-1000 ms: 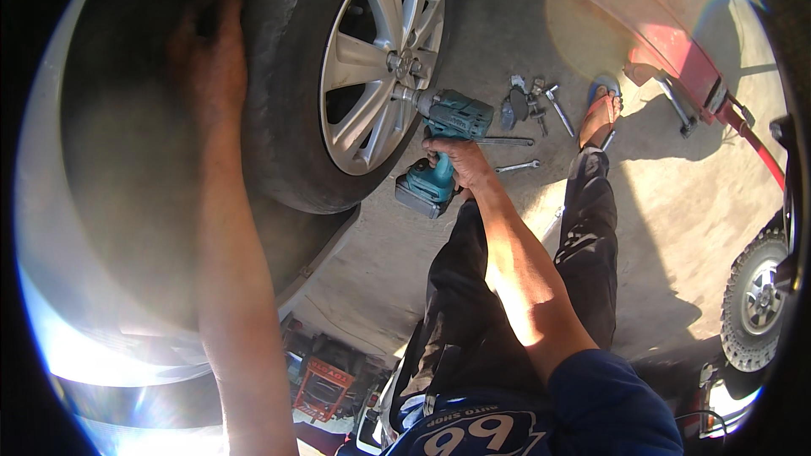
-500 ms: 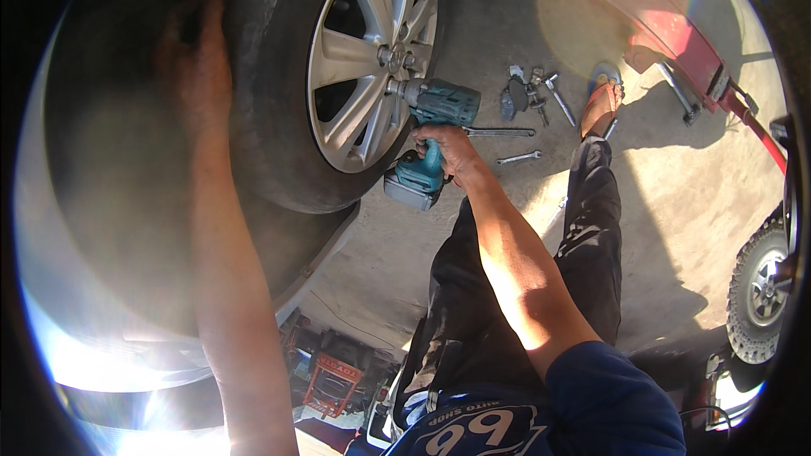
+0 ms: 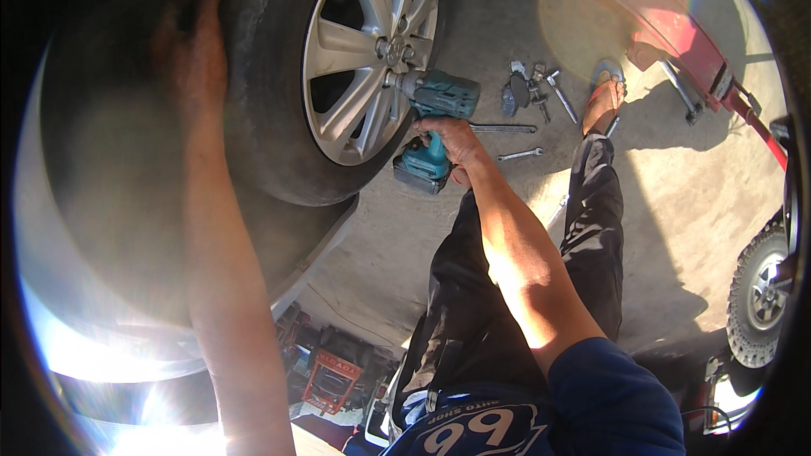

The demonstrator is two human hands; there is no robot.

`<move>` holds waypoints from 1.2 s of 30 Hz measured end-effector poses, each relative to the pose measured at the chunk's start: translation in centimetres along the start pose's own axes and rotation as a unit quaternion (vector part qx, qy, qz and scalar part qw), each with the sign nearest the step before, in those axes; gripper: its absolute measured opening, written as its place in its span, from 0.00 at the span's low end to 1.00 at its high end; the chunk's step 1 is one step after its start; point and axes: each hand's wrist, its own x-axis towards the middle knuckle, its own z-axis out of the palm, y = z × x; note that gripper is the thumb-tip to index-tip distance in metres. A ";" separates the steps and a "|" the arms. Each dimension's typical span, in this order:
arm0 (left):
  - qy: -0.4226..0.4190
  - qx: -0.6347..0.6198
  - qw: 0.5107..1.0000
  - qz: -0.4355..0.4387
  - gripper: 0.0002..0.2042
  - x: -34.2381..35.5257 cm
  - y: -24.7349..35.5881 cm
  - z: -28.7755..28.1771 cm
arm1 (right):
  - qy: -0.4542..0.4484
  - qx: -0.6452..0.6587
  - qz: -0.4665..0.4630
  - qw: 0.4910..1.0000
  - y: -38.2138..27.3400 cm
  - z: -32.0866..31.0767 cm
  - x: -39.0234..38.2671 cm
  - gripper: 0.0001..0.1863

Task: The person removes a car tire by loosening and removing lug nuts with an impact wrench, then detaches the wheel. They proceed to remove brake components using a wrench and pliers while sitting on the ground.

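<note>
Sitting in the right hand (image 3: pixel 454 137) is an impact wrench (image 3: pixel 448 95).

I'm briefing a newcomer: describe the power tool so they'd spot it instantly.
Find the big tyre around the silver spoked wheel. At the wheel's lower right, the right hand grips the impact wrench. Its teal body and dark battery base set it apart from the metal hand tools on the floor.

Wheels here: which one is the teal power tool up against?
The large wheel at upper left: the tool in the right hand meets it near its hub. The knobbly wheel at the right edge stands well apart.
</note>
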 end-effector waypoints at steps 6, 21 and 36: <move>0.003 0.041 0.999 0.019 0.32 0.0 -0.2 -0.1 | -0.023 -0.047 -0.043 0.998 -0.3 -0.8 0.2 0.07; 0.009 0.003 1.000 0.010 0.23 0.0 -0.5 0.4 | -0.046 -0.028 -0.086 0.995 -4.9 -1.6 -3.3 0.10; 0.007 0.025 0.999 0.044 0.22 0.0 -1.2 0.5 | -0.093 0.119 0.061 0.987 -7.8 1.3 -3.6 0.11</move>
